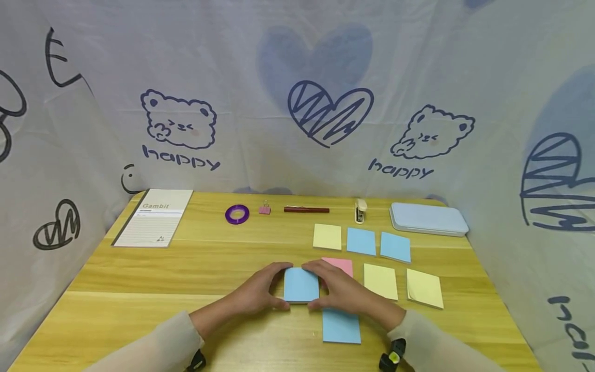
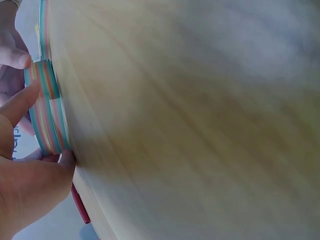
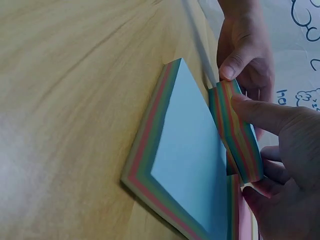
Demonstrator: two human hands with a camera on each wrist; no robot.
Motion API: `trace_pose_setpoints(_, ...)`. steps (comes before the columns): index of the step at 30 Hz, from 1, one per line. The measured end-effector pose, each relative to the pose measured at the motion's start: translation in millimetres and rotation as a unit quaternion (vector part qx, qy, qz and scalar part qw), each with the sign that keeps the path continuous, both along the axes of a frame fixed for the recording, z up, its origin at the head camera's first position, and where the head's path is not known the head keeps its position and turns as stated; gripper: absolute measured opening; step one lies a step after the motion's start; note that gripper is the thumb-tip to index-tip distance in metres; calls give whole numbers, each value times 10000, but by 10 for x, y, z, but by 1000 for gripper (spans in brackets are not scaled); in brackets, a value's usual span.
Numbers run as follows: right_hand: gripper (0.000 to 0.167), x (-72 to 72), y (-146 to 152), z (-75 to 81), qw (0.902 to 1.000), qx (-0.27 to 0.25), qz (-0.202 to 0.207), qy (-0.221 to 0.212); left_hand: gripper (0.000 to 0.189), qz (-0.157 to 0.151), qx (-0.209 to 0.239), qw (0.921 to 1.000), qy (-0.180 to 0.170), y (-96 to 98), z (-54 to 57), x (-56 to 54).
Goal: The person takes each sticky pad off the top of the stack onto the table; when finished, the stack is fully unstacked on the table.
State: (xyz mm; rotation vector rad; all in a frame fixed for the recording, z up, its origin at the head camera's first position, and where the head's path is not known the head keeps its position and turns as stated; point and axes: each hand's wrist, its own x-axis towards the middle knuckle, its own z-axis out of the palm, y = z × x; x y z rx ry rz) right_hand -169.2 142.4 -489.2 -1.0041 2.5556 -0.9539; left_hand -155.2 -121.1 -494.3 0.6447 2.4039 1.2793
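A thick stack of sticky notes, blue on top with striped multicolour sides, stands between both hands at mid-table. My left hand grips its left side, thumb at the near edge and fingers at the far edge. On the opposite side my right hand holds it the same way. The right wrist view shows the striped side of the stack beside the right thumb. Partly under the right hand lie a pink sticky note pad and a blue sticky note pad.
Yellow pads and blue pads lie to the right. Along the back are a notebook, purple tape roll, pink binder clip, dark red pen, stapler and pale blue case. Printed cloth surrounds the table.
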Motion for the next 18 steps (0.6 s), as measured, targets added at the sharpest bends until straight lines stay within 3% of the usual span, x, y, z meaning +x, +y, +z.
trace_pose_setpoints(18, 79, 80, 95, 61, 9998, 4, -182, 130, 87, 31, -177, 9996, 214, 28, 20, 24)
